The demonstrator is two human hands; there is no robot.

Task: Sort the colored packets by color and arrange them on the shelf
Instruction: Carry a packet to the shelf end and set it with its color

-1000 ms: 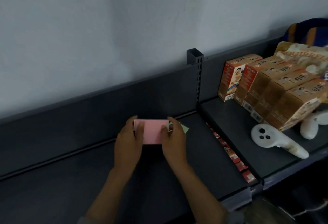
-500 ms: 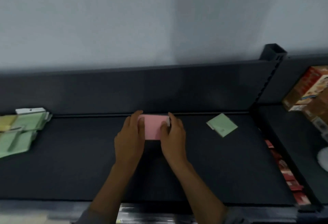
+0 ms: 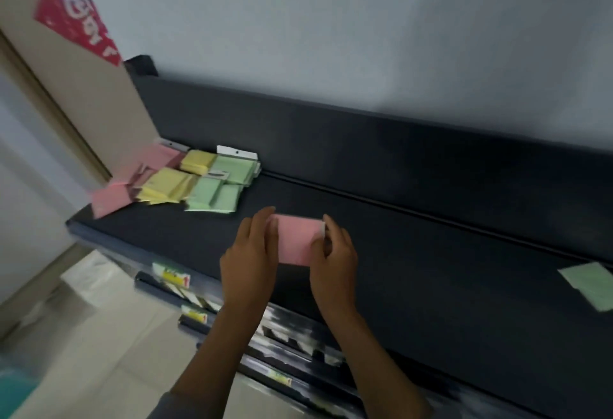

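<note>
A pink packet (image 3: pixel 297 239) is held just above the dark shelf (image 3: pixel 414 272) by both hands. My left hand (image 3: pixel 250 256) grips its left end and my right hand (image 3: pixel 333 257) pinches its right end. At the shelf's far left lie grouped packets: pink packets (image 3: pixel 111 198) outermost, yellow packets (image 3: pixel 167 183) in the middle, green packets (image 3: pixel 219 186) nearest my hands. A single green packet (image 3: pixel 588 282) lies alone at the right edge of the view.
A beige panel with a red label (image 3: pixel 79 24) stands at the shelf's left end. Lower shelves with price tags (image 3: pixel 175 277) run below the front edge. A pale tiled floor (image 3: pixel 83 335) shows at lower left.
The view has swung left along the shelf. Both hands have carried the pink packet leftward, away from the lone green packet and toward the sorted piles. The boxes at right have left the view.
</note>
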